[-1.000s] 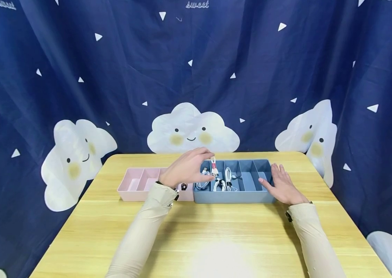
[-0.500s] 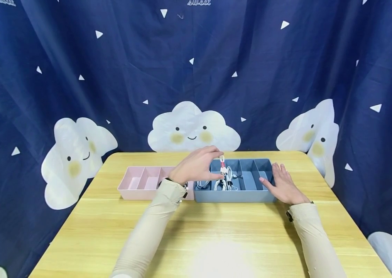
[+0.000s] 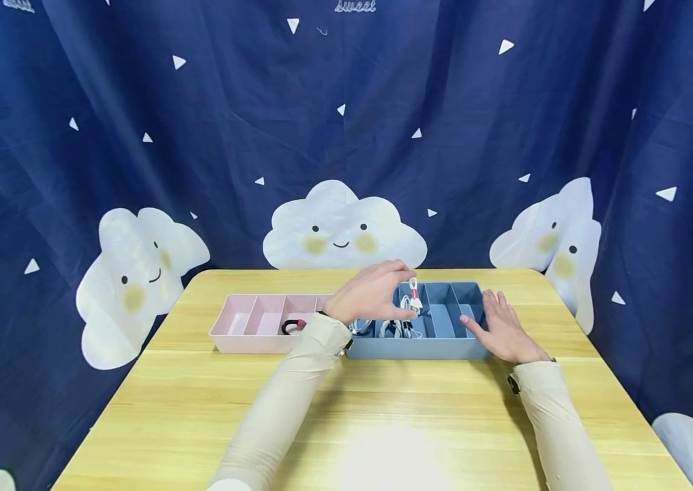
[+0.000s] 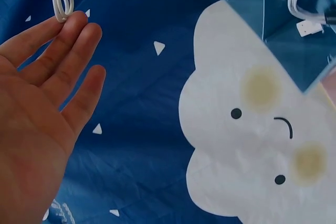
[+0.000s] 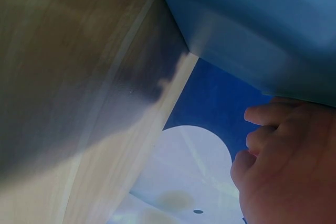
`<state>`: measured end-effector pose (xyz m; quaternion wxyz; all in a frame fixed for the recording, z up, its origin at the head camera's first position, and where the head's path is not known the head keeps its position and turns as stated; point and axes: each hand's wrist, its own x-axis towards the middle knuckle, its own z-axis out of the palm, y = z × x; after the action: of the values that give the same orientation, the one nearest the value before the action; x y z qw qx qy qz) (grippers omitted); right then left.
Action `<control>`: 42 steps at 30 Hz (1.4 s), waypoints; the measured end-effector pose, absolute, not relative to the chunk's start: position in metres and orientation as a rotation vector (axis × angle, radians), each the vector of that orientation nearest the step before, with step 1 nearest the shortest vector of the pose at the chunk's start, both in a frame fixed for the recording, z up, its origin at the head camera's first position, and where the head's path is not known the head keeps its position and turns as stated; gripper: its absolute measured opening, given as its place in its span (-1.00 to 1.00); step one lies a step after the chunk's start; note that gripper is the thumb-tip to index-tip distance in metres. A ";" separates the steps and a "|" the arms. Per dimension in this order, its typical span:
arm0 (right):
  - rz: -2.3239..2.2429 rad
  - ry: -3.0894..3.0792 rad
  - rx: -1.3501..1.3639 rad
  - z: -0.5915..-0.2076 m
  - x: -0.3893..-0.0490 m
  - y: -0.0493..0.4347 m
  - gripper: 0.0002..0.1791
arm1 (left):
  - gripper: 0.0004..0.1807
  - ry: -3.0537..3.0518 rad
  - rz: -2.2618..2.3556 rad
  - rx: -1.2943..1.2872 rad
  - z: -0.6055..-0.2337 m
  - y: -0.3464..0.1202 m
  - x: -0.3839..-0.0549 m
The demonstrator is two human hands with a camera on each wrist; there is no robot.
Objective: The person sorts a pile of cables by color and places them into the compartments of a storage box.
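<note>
A white cable (image 3: pixel 415 297), bundled with a red tie, hangs from the fingertips of my left hand (image 3: pixel 376 294) over a middle compartment of the blue divided box (image 3: pixel 417 348). In the left wrist view, the cable's looped end (image 4: pixel 64 4) shows at the fingertips; the thumb is out of sight. Several coiled pale cables (image 3: pixel 392 329) lie in the box's left compartments, partly behind the left hand. My right hand (image 3: pixel 506 332) rests at the box's right end, fingers extended along the outside and thumb over the rim. The right wrist view shows its fingers beside the blue wall.
A pink divided box (image 3: pixel 248 345) stands against the blue box's left side. It holds a black cable (image 3: pixel 290 326) with a red tie, partly hidden by the left forearm. Both boxes sit on a wooden table (image 3: pixel 346 409) before a dark blue cloud-print curtain (image 3: pixel 230 102).
My left hand has moved right along the blue box, carrying the white cable. The black cable in the pink box has come into view behind it. My right hand has stayed in place.
</note>
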<state>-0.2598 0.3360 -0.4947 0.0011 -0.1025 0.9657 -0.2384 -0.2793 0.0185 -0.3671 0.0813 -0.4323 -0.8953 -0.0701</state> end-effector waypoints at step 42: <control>-0.720 3.057 -0.317 -0.495 -0.259 0.332 0.09 | -0.15 -2.809 -0.127 -1.170 -0.428 0.075 -0.286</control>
<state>-0.2594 0.3318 -0.4948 -0.0077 -0.1003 0.9684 -0.2281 -0.2864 0.0754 -0.4276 0.0478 -0.3837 -0.9213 -0.0415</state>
